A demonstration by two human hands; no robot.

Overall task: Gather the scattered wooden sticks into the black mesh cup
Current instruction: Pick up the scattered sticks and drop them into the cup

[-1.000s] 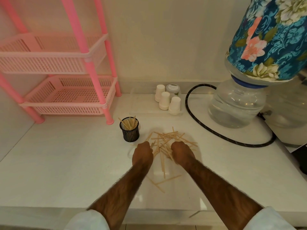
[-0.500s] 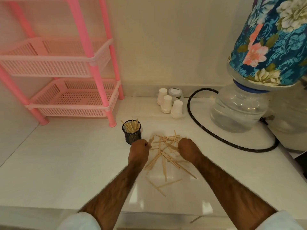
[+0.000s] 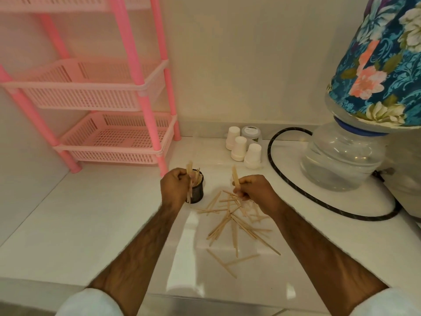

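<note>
The cup [image 3: 197,192] stands on the bench [image 3: 91,224], just right of the left hand [image 3: 174,189] and partly hidden by it, with some sticks already upright inside. The left hand's fingers are closed round a few sticks [image 3: 189,179], held upright right at the cup's rim. The right hand [image 3: 255,193], further right, pinches another stick [image 3: 235,177] that points up and away. Below and between the hands, the loose pile [image 3: 234,222] lies fanned across the bench, with two or three strays nearer the bench's front edge.

The risk, as I see it: the cup looks light and narrow, and the left hand is close against it, so a nudge of the knuckles could tip it and spill what is already in. Sticks going in at a slant could also catch on those inside and slide back out. The strays near the front edge could be swept off.

Further back stand three white paper cups [image 3: 239,148], a small jar [image 3: 251,132] whose label is too small to read, a black hose [image 3: 284,179], a water bottle [image 3: 341,160] and a pink rack [image 3: 109,137]. I can read no writing anywhere.
</note>
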